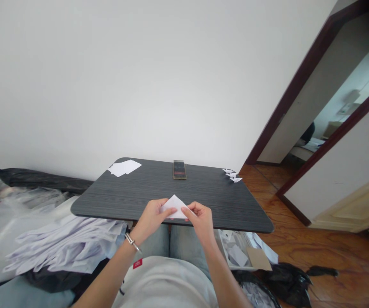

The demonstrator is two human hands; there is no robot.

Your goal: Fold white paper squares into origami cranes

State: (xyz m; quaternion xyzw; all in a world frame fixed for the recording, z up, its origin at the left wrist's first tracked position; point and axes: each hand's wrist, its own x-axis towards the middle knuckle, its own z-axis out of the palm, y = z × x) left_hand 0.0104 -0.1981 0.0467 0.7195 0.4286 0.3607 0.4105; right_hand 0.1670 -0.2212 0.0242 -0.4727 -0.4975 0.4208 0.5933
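Observation:
A white sheet of paper (175, 203), folded to a triangle with its point away from me, is held over the table's near edge. My left hand (157, 212) pinches its left corner, thumb on top. On the right corner my right hand (198, 214) has a like pinch, thumb and index finger closed on the paper. Some fingertips show below the lower edge; the paper hides the rest. Flat white sheets (125, 167) lie at the table's far left. Several small folded white paper pieces (232, 175) stand in a row at the far right.
The dark wood-grain table (133, 194) stands against a white wall. A phone (179, 169) lies at its back middle. Left of the table is a pile of white cloth (65, 244); below right, a white bin (225, 252) with papers and a black bag (287, 278) on the floor.

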